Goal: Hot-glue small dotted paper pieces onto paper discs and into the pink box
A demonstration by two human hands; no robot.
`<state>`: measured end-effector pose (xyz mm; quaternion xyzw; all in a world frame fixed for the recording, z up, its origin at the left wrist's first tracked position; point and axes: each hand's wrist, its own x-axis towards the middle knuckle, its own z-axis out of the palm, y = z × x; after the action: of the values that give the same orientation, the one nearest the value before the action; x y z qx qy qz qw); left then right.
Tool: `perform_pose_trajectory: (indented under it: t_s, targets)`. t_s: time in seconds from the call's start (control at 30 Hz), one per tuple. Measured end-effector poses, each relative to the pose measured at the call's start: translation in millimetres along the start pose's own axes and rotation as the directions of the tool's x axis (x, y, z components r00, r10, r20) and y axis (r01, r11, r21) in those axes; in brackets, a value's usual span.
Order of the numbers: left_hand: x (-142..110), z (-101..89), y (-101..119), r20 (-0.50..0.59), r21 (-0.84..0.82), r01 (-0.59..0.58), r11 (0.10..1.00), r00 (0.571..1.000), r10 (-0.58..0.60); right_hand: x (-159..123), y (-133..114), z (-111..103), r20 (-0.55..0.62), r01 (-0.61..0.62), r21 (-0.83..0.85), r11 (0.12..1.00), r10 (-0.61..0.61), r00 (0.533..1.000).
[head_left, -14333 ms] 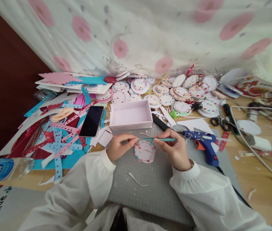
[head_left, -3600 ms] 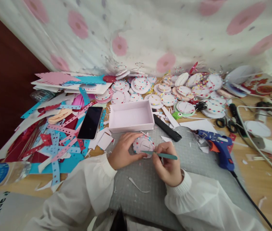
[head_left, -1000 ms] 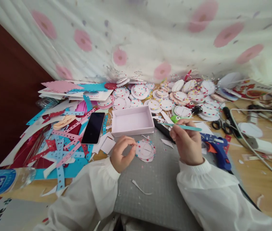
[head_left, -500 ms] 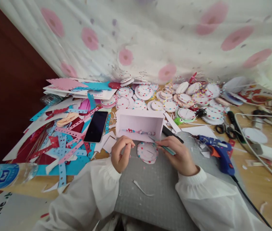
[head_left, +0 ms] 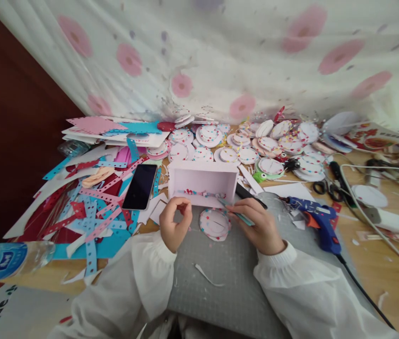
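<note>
A round white paper disc with coloured dots lies on the grey cutting mat between my hands. My right hand is closed round a thin teal stick whose tip reaches into the white box, which is tipped up on its side with small coloured bits along its lower wall. My left hand is curled just left of the disc, thumb and fingertips pinched together; what they hold is too small to make out.
A black phone and a heap of punched paper strips lie left. Several dotted discs crowd the back. A blue glue gun, scissors and cables sit right. A water bottle lies at the near left.
Since a second ago, the white box has gone from lying flat to tipped on its side, opening toward me. My right hand has come down from mid-air with the stick to the box.
</note>
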<state>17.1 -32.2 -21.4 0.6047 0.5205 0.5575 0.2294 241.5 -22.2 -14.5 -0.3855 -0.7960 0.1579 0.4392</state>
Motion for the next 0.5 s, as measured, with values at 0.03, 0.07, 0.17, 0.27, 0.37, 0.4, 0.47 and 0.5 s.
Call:
perform_pose_trajectory:
  t_s: [0.03, 0.07, 0.17, 0.27, 0.37, 0.4, 0.47, 0.5]
  targets:
    - [0, 0.5, 0, -0.019, -0.010, 0.036, 0.999, 0.999, -0.036, -1, 0, 1, 0.002, 0.009, -0.008, 1.000, -0.009, 1.000]
    - [0, 1.1, 0, -0.032, -0.034, 0.084, 0.996, 0.996, -0.085, -2, 0, 1, 0.002, 0.015, -0.016, 1.000, -0.015, 1.000]
    - [2, 3.0, 1, -0.022, -0.151, 0.245, 0.958, 0.968, -0.251, -3, 0, 1, -0.003, 0.018, -0.028, 0.999, -0.018, 1.000]
    - [6, 4.5, 2, 0.000, -0.224, 0.345, 0.912, 0.935, -0.354, -2, 1, 2, -0.011, 0.015, -0.043, 0.999, -0.016, 1.000]
    - [10, 5.2, 3, 0.005, -0.236, 0.381, 0.894, 0.920, -0.391, -1, 1, 2, -0.037, 0.022, -0.092, 0.996, -0.026, 0.999]
    - [11, 5.3, 3, 0.006, -0.230, 0.384, 0.894, 0.920, -0.393, 0, 0, 1, -0.053, 0.019, -0.107, 0.994, -0.025, 0.998]
    - [11, 5.3, 3, 0.008, -0.216, 0.382, 0.899, 0.921, -0.389, 2, -3, 0, -0.094, 0.005, -0.113, 0.994, -0.016, 0.995]
    - [11, 5.3, 2, 0.008, -0.209, 0.382, 0.900, 0.921, -0.389, 5, -6, -1, -0.116, -0.002, -0.103, 0.995, -0.010, 0.993]
